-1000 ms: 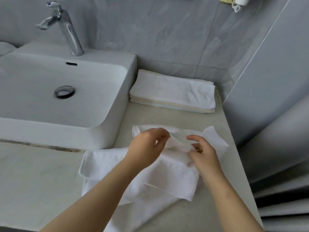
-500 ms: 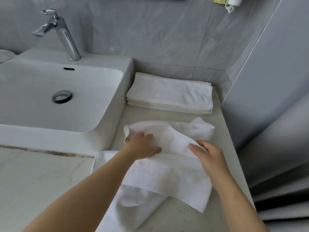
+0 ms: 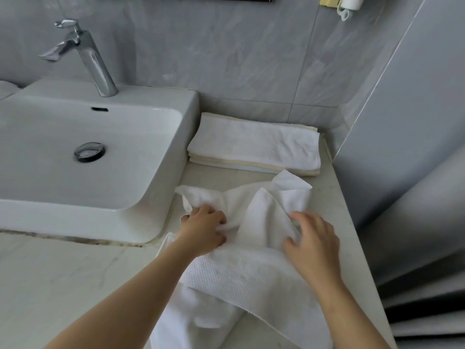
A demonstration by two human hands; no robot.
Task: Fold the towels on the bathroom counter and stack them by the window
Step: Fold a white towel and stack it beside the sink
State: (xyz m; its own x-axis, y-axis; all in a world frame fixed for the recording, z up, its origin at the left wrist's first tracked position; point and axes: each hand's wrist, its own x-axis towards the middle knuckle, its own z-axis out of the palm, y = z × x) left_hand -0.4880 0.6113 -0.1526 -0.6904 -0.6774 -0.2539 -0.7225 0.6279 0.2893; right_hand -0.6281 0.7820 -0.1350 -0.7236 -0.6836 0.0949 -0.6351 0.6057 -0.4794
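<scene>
My left hand (image 3: 203,230) has its fingers curled into the loose white terry towel (image 3: 251,275), bunching a fold of cloth at the towel's 10 o'clock corner. My right hand (image 3: 312,245) is at the towel's 2 o'clock side, fingers spread and loosely bent over a raised ridge of cloth, with the thumb against the fabric. I cannot tell whether the palm touches. The towel lies crumpled between and under both hands on the pale stone counter (image 3: 75,285), one waffle-textured flap draped towards me.

The stack of folded white and cream towels (image 3: 254,144) sits at 12 o'clock from the loose one, against the grey tiled wall (image 3: 226,59), just beside one upturned corner of it. The white rectangular ceramic basin (image 3: 156,157) is at 9 o'clock, with the chrome tap (image 3: 93,61) behind it.

My left fingertips are buried in cloth. The towel's near end is cut off by the picture's bottom edge, and my forearms cover part of it. I cannot count the layers in the stack.
</scene>
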